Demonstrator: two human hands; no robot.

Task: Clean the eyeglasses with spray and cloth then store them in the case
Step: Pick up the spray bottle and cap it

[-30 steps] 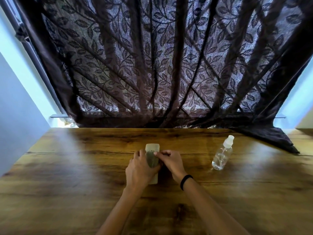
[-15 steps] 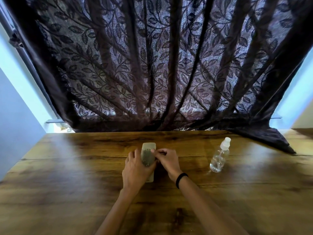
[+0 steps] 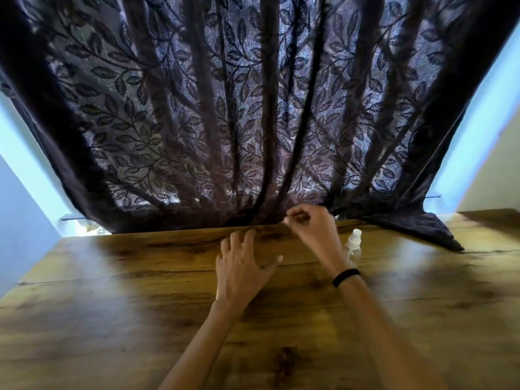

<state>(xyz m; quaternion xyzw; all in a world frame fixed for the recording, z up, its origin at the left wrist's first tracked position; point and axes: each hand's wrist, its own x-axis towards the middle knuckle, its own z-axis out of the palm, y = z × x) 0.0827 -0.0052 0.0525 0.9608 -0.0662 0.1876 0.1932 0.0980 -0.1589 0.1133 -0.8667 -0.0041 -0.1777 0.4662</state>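
Bottle (image 3: pixel 353 246) behind right hand (image 3: pixel 312 226)

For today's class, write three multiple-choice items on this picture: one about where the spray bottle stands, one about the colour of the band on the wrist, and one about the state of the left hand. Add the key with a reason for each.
1. Where does the spray bottle stand?
A. On the table, just behind the right forearm
B. On the window ledge
C. In the left hand

2. What colour is the wristband on the right wrist?
A. White
B. Black
C. Red

3. How is the left hand?
A. Closed in a fist
B. Gripping the bottle
C. Open, fingers spread above the wooden table

Key: 1 A, the bottle is upright on the wood, partly hidden by the right arm. 2 B, the band is a dark black loop. 3 C, the fingers are apart and hold nothing, while the right hand is pinched shut near the curtain.
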